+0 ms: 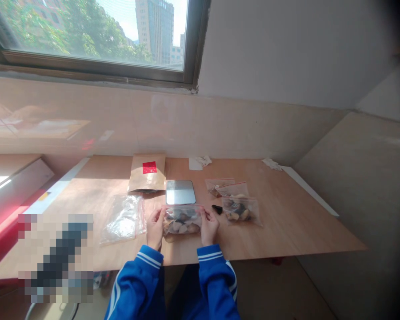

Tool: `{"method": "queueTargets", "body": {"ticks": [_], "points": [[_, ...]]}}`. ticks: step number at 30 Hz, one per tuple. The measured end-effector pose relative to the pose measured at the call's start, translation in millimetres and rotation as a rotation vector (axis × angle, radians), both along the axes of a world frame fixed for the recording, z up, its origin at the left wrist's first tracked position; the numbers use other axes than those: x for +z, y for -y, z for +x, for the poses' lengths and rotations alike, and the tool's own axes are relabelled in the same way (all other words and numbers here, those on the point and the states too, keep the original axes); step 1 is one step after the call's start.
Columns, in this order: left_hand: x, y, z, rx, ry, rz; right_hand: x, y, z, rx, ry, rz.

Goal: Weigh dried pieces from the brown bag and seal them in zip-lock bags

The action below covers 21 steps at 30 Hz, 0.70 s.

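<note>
A clear zip bag (182, 222) filled with brown and dark dried pieces is held between my two hands near the table's front edge. My left hand (156, 227) pinches its upper left corner. At the upper right corner, my right hand (209, 226) has its fingers closed on the bag. Just beyond the bag lies a flat silver scale (180, 192). Right of my right hand is a small black object (217, 209), beside a filled zip bag (242, 210). Behind that one, two more filled bags (219, 184) overlap.
Clear empty-looking plastic bags (122, 220) are stacked left of my left hand. A brown paper pouch (148, 180) with a red label stands behind them. Crumpled white paper (204, 161) lies at the table's back edge, below the window (120, 35). A pixelated patch covers the front left.
</note>
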State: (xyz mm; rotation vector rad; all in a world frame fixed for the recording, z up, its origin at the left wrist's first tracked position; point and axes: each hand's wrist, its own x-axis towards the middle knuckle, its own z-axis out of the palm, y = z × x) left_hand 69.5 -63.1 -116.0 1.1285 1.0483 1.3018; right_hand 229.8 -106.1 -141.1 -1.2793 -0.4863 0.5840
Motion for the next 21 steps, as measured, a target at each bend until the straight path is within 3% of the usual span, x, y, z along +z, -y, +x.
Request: {"method": "queueTargets", "body": {"ticks": [9, 21], "points": [[-6.3, -1.2, -5.8, 0.007, -0.041, -0.012, -6.3, -5.0, -2.1, -0.031, 0.121, -0.045], [-6.0, 2.1, -6.6, 0.202, -0.268, 0.088, -0.9, -0.2, -5.5, -0.004, 0.197, -0.065]]}}
